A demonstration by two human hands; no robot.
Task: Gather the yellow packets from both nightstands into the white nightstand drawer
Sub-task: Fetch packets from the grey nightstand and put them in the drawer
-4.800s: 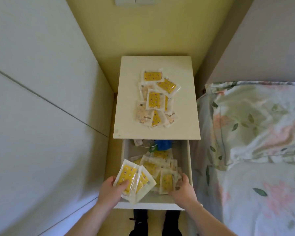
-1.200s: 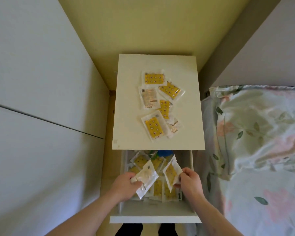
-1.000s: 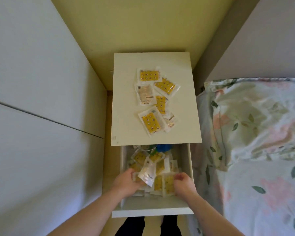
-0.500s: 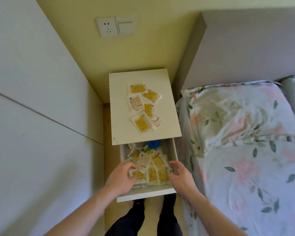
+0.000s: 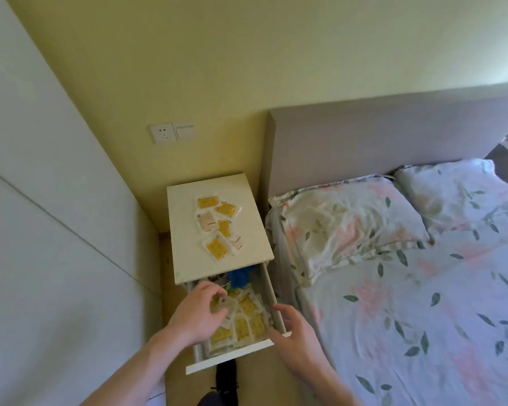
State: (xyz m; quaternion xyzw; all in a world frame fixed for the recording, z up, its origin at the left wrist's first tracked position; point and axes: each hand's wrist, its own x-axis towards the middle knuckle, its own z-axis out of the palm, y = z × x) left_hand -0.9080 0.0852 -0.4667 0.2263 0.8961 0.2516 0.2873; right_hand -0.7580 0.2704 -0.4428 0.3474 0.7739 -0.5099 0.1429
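The white nightstand [image 5: 188, 259] stands between the wall and the bed with its top drawer [image 5: 229, 357] pulled open. Several yellow packets [image 5: 247, 317] lie piled inside the drawer. Several more yellow packets [image 5: 217, 224] are scattered on the nightstand top. My left hand [image 5: 197, 312] hovers over the left part of the drawer, fingers loosely curled just above the pile, gripping nothing I can make out. My right hand [image 5: 294, 332] is spread open at the drawer's right front corner and holds nothing.
A blue item [image 5: 239, 276] lies at the back of the drawer. The bed [image 5: 408, 303] with floral bedding and pillows [image 5: 349, 224] sits right beside the nightstand. A white wardrobe [image 5: 56, 244] closes in the left. A wall socket [image 5: 172, 133] is above.
Both hands have let go of the packets they carried, which now lie in the drawer. The hands have lifted, and my view has swung up and right toward the bed.
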